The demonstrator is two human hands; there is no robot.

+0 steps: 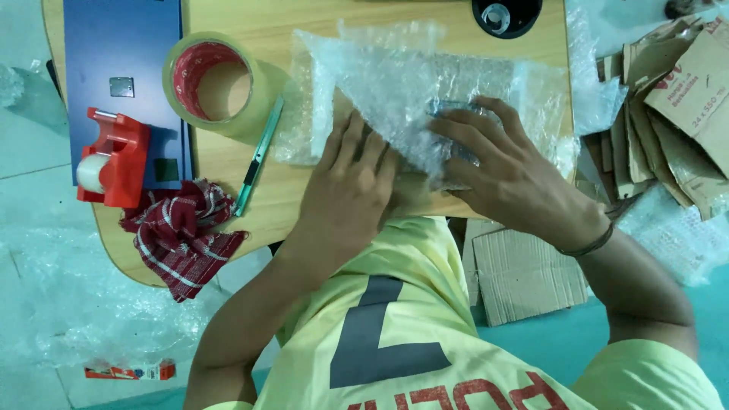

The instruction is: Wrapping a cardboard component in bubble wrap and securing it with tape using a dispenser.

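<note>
At the bottom of the frame is the person's yellow shirt [425,334]. Just above it, in the middle, both hands press down on a crinkly sheet of clear bubble wrap [402,83] folded over a parcel on the light wooden worktop [304,23]. The left hand [349,190] lies flat with its fingers spread, so its grip is open and only pushes on the wrap's left fold. The right hand [509,175] is spread too, with fingertips pressing the wrap down near the middle; it clasps nothing. A thin dark band [588,244] goes round the right wrist.

At the lower left of the worktop sits a crumpled red and white checked cloth [182,231]. Just above it a slim green cutter knife [258,156] lies slanted, touching a big roll of clear tape with a red core [216,83]. Further left, a red tape holder [114,159] rests on a flat blue board [121,45].

On the right side of the frame, brown cardboard pieces [668,114] are piled beside the worktop. At the top edge sits a round black thing [505,15].
</note>
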